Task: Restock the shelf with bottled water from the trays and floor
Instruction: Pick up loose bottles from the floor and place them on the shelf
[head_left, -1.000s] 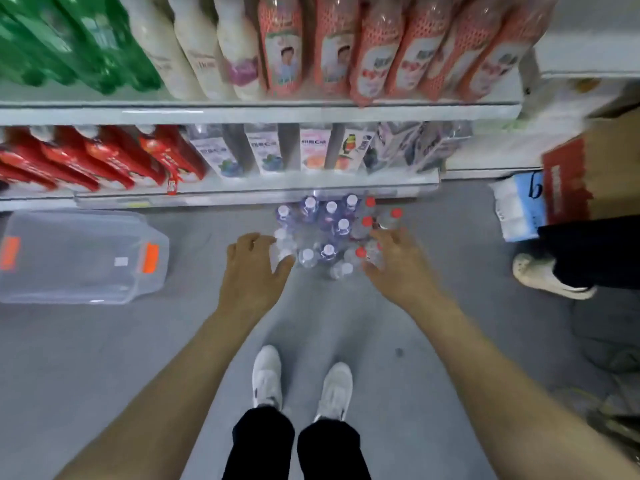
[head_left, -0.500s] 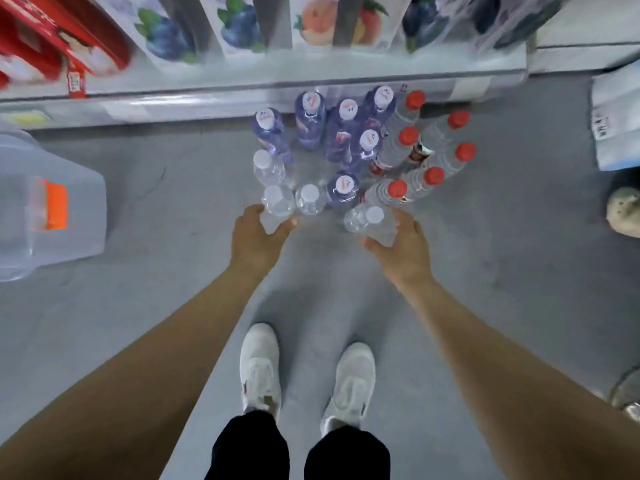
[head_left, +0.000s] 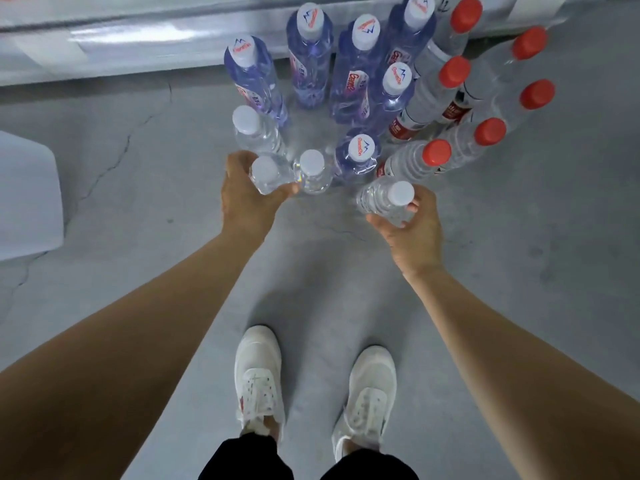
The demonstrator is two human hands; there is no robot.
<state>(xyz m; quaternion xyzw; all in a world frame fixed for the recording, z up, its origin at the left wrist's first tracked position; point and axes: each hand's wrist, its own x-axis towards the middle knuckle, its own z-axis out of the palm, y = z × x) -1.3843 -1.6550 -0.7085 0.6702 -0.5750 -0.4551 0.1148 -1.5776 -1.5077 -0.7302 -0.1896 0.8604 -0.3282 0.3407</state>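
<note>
Head view: the left hand [head_left: 242, 199] curls round a clear bottle [head_left: 268, 174], white-capped, at the near left of a cluster standing on the floor [head_left: 138, 202] just before the shelf base [head_left: 138, 32]. The right hand [head_left: 415, 237] grips a tilted bottle [head_left: 384, 200] at the cluster's near right. Purple bottles [head_left: 349, 77] fill the middle, and red-capped bottles [head_left: 433, 95] are on the right.

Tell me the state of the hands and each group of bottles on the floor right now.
Left hand: grips clear white-capped bottle, capped.
Right hand: grips second white-capped bottle, capped.
Purple bottles: capped, standing on the floor, untouched.
Red-capped bottles: capped, standing on the floor, untouched.
</note>
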